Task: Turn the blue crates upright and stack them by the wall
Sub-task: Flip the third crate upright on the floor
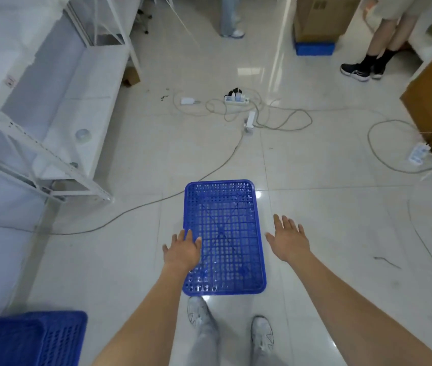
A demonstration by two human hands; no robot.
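White floor tiles [315, 233] carry an upside-down blue crate [225, 233] just ahead of the feet. Left hand [183, 250] and right hand [288, 240] reach with fingers spread, gripping nothing. Flipping and stacking remain; another crate [24, 339] sits lower left.

No text, brand, number or sign can be read anywhere in the head view. A dark printed mark is seen on the cardboard box [320, 17] at the top of the frame, but it is too blurred to be made out; it may be a handling symbol rather than lettering. A small plate on the white wall [10, 81] at the left is shown, yet nothing on it can be deciphered. No label is seen on the blue crate [225, 233] lying on the floor, and the power strip [236, 99] carries no legible marking.
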